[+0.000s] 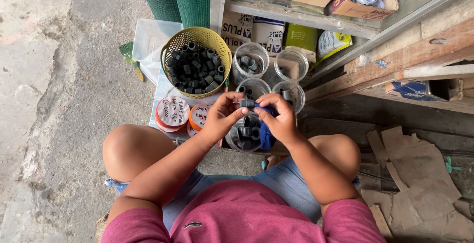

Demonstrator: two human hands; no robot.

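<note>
Pinching one grey fitting, both hands' fingers grip it over a clear jar of fittings.

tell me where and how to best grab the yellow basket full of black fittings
Take the yellow basket by its rim, on the bare near-left edge, coming from above. The mesh wall curves in below and black fittings fill the inside, so the rim is the only firm, free grip. Clear jars crowd its right side.
</note>
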